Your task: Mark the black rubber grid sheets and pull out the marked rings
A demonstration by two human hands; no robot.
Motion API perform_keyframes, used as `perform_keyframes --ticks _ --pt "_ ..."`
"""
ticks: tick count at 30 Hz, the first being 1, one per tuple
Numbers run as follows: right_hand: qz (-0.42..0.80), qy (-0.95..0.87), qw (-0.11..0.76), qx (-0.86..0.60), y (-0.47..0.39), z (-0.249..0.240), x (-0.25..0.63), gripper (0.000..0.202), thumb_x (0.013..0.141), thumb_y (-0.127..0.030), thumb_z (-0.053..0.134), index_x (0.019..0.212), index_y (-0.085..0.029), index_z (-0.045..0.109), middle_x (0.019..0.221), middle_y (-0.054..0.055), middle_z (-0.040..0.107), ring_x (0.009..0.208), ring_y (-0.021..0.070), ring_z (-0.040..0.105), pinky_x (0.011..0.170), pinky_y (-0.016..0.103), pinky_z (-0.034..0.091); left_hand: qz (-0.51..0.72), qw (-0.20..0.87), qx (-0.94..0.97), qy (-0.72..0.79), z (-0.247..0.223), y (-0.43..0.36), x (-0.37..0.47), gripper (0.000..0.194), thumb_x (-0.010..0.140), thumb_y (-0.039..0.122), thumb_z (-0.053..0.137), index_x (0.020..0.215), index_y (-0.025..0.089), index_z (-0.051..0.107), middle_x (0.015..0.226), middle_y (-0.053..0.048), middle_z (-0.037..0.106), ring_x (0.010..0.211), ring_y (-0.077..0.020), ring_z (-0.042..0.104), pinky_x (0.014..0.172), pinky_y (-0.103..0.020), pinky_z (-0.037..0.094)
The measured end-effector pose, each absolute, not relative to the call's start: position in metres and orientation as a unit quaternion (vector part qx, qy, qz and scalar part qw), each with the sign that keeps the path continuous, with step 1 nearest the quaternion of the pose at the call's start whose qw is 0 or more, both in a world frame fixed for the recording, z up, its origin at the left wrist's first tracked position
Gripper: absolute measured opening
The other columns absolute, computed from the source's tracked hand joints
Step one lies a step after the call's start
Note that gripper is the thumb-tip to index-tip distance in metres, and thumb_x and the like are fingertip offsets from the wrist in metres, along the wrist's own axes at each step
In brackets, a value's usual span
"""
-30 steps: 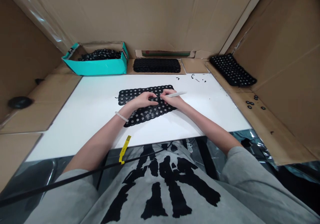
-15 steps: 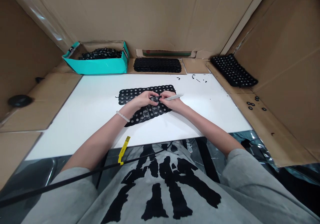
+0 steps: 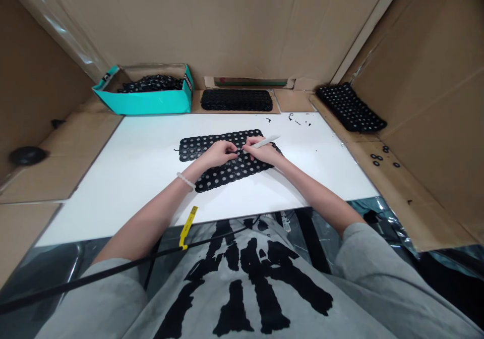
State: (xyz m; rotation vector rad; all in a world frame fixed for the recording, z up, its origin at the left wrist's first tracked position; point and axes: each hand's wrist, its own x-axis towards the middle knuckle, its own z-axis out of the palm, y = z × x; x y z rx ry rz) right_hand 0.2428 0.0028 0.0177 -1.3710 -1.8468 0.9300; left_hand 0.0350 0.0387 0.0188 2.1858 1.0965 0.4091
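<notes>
The black dotted matting [image 3: 223, 176] lies at the middle of the white desk [image 3: 132, 172]; the right hand [image 3: 260, 150] has its grip closed around a white pen-like tool [image 3: 269, 140], tip down at the matting; the left hand [image 3: 219, 153] rests over it, grip nearly closed, thumb and forefinger curled close together, though whether they pinch anything I cannot tell; behind sit a black stack [image 3: 236, 100] and a teal box [image 3: 151, 103]; small rings [image 3: 375, 163] lie far right.
</notes>
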Motion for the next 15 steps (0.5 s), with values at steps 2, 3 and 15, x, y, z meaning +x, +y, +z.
perform_keyframes --ticks 2,3,15 --pt "0.338 -0.705 0.333 -0.527 0.001 0.016 0.241 0.025 0.083 -0.033 0.055 0.063 -0.021 0.048 0.048 -0.005 0.055 0.058 0.0136 0.054 0.072 0.028 0.042 0.158 0.334 0.829 0.42 0.017 0.037 0.037 0.024 0.077 0.037 0.063 0.088 0.018 0.07 0.09 -0.005 0.074 0.085 -0.0224 0.063 0.083 -0.033 0.046" --pt "0.336 -0.704 0.337 -0.528 0.0 0.016 0.241 0.025 0.083 -0.033 0.055 0.063 -0.021 0.047 0.049 -0.005 0.055 0.058 0.0137 0.054 0.072 0.028 0.042 0.161 0.343 0.824 0.421 0.016 0.037 0.037 0.024 0.077 0.038 0.062 0.087 0.018 0.07 0.091 -0.005 0.074 0.087 -0.0227 0.063 0.084 -0.033 0.046" --pt "0.293 -0.718 0.362 -0.517 -0.007 0.016 0.233 0.024 0.085 -0.033 0.052 0.065 -0.021 0.045 0.057 -0.003 0.054 0.062 0.0148 0.053 0.063 0.027 0.037 0.106 0.489 0.778 0.379 0.033 0.041 0.026 0.037 0.072 0.047 0.066 0.095 0.019 0.071 0.092 -0.002 0.071 0.088 -0.0211 0.06 0.085 -0.032 0.043"
